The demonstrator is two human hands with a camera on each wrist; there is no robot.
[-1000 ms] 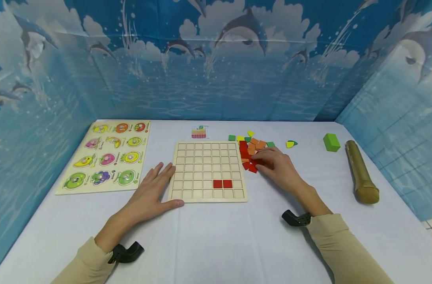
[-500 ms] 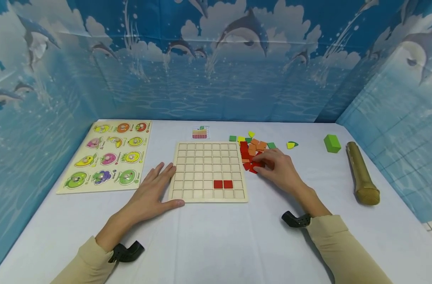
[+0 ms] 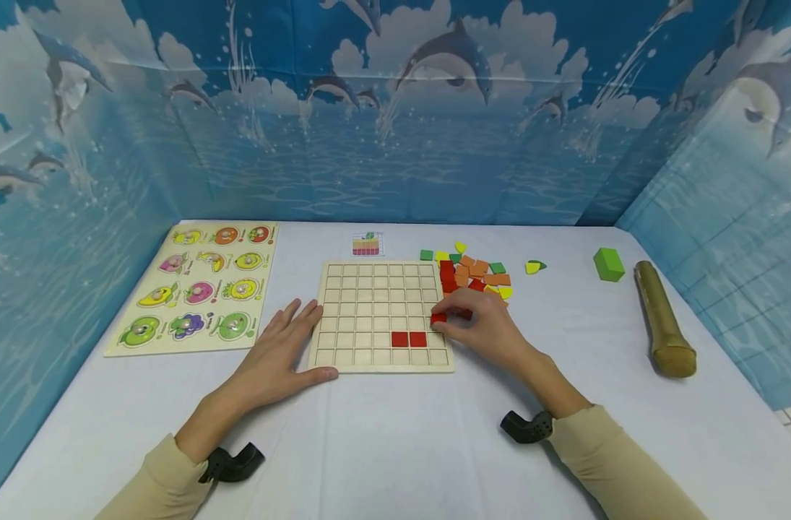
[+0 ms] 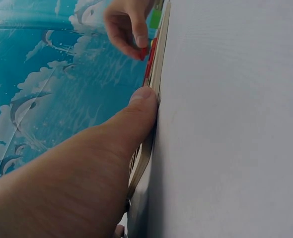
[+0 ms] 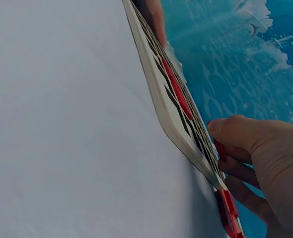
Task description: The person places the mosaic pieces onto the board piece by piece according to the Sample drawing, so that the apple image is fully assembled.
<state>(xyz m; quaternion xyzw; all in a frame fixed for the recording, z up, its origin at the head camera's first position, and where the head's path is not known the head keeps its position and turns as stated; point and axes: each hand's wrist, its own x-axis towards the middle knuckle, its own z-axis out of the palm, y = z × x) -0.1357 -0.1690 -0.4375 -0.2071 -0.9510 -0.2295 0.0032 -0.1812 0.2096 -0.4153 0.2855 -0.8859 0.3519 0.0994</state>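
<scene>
Right now I see the right hand [image 3: 482, 328] pinching a red tile [image 3: 438, 318] over the grid board's [image 3: 343, 361] right edge, above two placed red tiles [image 3: 408, 338]. Left hand [image 3: 278, 357] lies spread flat, thumb against the board's near-left corner.

On the white tablecloth [image 3: 395, 448] we see a wooden fruit puzzle board [image 3: 196, 287] at far left, a small printed pattern card [image 3: 366, 244] at the far middle, and a green block [image 3: 608, 263] beside a brass-coloured cylinder [image 3: 662, 318] at right.
</scene>
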